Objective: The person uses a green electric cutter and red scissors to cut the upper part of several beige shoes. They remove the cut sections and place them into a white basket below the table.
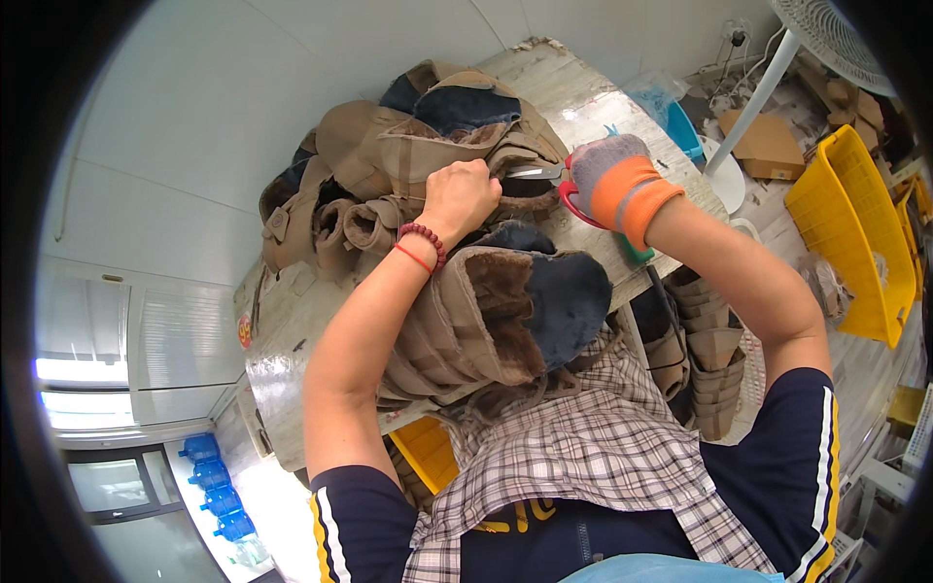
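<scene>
My right hand (612, 185), in a grey and orange glove, grips scissors (566, 185) with red handles. Their metal blades point left toward my left hand (462, 199). That bare hand, with a beaded bracelet and red cord at the wrist, is closed on the edge of a brown fleece-lined shoe upper (525, 160); its fingertips are partly hidden. Behind lies a heap of similar brown uppers (355, 141), some showing dark blue fleece. Nearer my body rests a stack of brown uppers (447, 316), with a dark blue fleece piece (573, 306) at its right end.
The pieces lie on a pale wooden table (282, 364) against a white wall. A yellow crate (850, 233), a cardboard box (763, 146) and a white standing fan (753, 102) stand to the right. More brown uppers (714, 364) are stacked below the table's right edge.
</scene>
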